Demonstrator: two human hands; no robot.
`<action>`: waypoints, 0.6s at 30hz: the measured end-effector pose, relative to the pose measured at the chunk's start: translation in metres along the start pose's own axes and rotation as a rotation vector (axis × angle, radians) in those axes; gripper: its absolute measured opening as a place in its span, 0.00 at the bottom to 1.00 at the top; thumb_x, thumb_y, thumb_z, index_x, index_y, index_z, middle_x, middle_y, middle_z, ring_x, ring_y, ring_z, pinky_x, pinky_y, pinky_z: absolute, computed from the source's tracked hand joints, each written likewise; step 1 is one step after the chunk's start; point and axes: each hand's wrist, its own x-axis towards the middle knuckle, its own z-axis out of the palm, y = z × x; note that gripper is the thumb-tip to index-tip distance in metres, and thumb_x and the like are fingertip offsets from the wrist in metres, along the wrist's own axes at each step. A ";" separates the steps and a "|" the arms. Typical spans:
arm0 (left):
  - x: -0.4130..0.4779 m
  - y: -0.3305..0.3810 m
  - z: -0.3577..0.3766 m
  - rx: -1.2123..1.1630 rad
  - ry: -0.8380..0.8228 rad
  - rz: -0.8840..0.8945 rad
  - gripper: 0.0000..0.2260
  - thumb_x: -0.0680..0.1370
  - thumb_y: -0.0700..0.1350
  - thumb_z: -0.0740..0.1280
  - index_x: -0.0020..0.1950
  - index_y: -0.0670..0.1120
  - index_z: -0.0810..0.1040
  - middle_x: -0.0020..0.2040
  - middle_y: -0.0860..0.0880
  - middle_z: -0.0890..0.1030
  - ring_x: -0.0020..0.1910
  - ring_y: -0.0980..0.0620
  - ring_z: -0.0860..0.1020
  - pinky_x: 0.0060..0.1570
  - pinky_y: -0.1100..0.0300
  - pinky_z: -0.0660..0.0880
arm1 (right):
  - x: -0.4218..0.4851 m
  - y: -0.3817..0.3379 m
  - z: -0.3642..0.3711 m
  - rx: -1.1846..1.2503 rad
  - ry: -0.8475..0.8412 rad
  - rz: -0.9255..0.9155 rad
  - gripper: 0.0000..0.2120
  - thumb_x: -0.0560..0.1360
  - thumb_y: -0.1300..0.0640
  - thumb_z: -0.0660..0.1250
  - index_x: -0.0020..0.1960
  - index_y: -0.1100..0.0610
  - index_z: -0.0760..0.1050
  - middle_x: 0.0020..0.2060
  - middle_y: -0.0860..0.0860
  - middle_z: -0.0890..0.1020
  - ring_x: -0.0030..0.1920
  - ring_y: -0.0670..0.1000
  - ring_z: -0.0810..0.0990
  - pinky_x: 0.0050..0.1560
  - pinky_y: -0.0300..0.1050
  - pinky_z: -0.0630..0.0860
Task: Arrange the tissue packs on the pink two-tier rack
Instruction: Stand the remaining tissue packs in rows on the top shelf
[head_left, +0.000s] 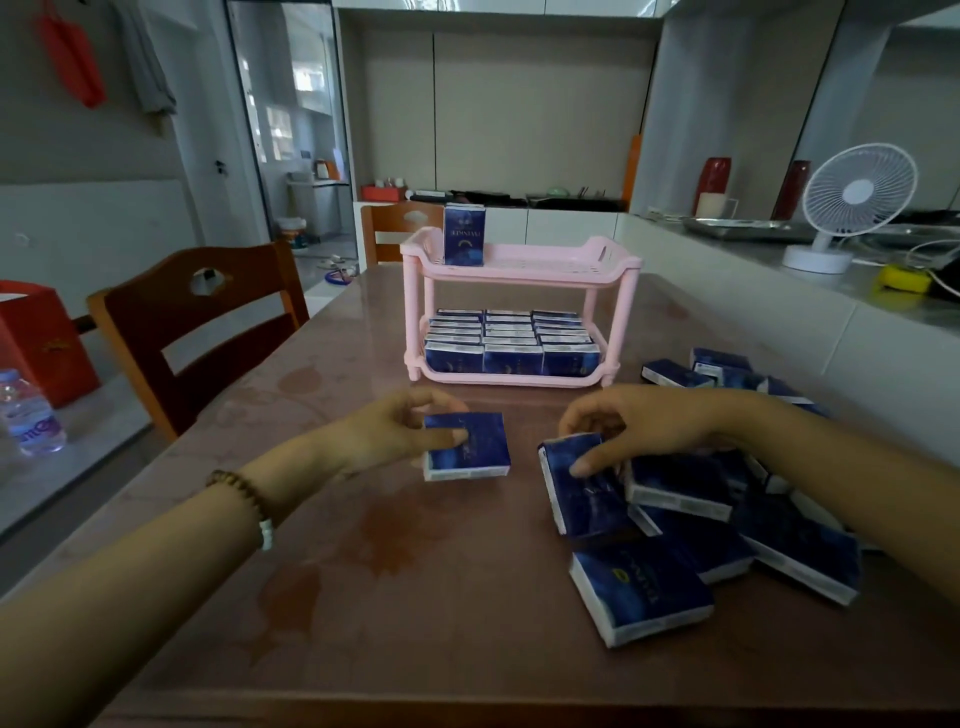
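The right arm hides part of the loose packs (691, 525) near the table's (363, 597) right edge. The rack's (519, 270) lower tier is full; one upright pack (464, 235) stands at the top tier's left end. The left hand (395, 434) pinches one pack (466, 446); the right hand (644, 423) pinches another (579, 486).

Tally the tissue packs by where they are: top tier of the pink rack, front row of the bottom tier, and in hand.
Top tier of the pink rack: 1, the upright pack
Bottom tier, front row: 3
In the left hand: 1, pack
In the right hand: 1, pack
Total: 6
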 end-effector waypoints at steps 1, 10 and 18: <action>0.001 0.000 -0.001 -0.072 0.059 -0.010 0.10 0.76 0.39 0.66 0.56 0.46 0.75 0.55 0.43 0.81 0.47 0.52 0.82 0.43 0.62 0.80 | 0.003 -0.002 -0.001 0.053 0.030 -0.026 0.10 0.70 0.55 0.73 0.49 0.50 0.77 0.50 0.45 0.82 0.52 0.42 0.79 0.51 0.31 0.75; 0.005 0.011 0.003 -0.268 0.200 0.041 0.10 0.79 0.51 0.61 0.58 0.51 0.76 0.54 0.49 0.82 0.49 0.53 0.81 0.41 0.60 0.80 | 0.053 -0.019 0.020 0.834 0.342 -0.083 0.13 0.73 0.61 0.68 0.56 0.64 0.72 0.49 0.57 0.81 0.46 0.50 0.81 0.46 0.39 0.80; 0.006 -0.011 -0.011 0.001 -0.038 0.164 0.20 0.74 0.35 0.69 0.64 0.43 0.68 0.62 0.50 0.75 0.61 0.55 0.76 0.51 0.60 0.78 | 0.067 -0.005 0.031 0.294 0.271 -0.232 0.26 0.67 0.62 0.75 0.59 0.55 0.65 0.55 0.50 0.79 0.55 0.48 0.80 0.53 0.40 0.79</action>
